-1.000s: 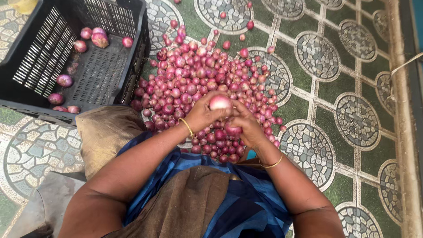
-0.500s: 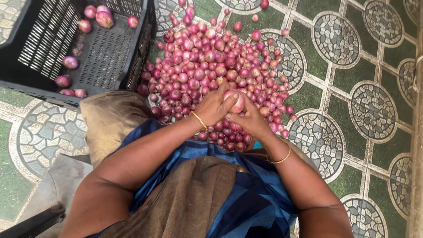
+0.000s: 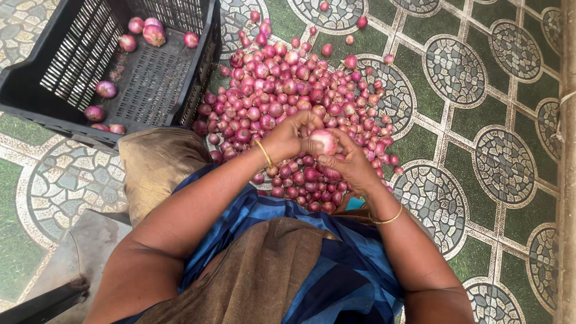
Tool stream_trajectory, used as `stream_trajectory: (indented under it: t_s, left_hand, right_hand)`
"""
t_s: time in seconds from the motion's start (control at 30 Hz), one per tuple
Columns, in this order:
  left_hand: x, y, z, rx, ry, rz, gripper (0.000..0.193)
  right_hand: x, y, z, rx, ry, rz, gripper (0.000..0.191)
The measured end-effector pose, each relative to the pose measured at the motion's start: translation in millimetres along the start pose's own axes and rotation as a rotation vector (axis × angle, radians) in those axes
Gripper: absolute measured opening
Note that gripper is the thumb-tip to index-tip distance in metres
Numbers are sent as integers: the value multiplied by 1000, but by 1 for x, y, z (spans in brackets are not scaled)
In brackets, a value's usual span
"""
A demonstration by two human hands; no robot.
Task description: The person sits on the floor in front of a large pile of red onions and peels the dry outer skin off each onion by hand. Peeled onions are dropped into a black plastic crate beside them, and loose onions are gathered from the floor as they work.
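A big heap of small red onions (image 3: pixel 288 102) lies on the patterned floor in front of me. Both my hands meet over the near side of the heap around one pale pink onion (image 3: pixel 324 141). My left hand (image 3: pixel 289 135) grips it from the left, fingers curled over its top. My right hand (image 3: pixel 347 163) holds it from below and the right. Each wrist wears a thin gold bangle. My blue and brown clothing fills the lower part of the view.
A black slatted plastic crate (image 3: pixel 72 60) stands at the upper left with several onions (image 3: pixel 144 33) inside. A brown cloth bundle (image 3: pixel 157 161) lies by my left arm. Green and grey mosaic floor tiles (image 3: pixel 498 162) spread to the right.
The camera view has shifted slightly, so the heap and crate sit higher. Both hands stay closed on the same onion, working it between the fingers.
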State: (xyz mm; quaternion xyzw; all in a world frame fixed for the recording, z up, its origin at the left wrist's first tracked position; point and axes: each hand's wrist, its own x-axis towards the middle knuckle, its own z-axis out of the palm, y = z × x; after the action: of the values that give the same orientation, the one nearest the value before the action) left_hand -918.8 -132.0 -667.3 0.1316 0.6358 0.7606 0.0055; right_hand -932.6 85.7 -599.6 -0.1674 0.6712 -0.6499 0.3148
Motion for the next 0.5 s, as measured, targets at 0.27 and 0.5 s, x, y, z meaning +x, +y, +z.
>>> stream_trajectory:
  t_s: [0.27,0.5]
  left_hand:
    - [-11,28,3,-177,-184,-92,51]
    - [-2,12,7,28,-10,4,28]
  right_hand:
    - [-7,-7,3,-26,-70,-27,69]
    - [-11,-12,7,55,21,-14,62]
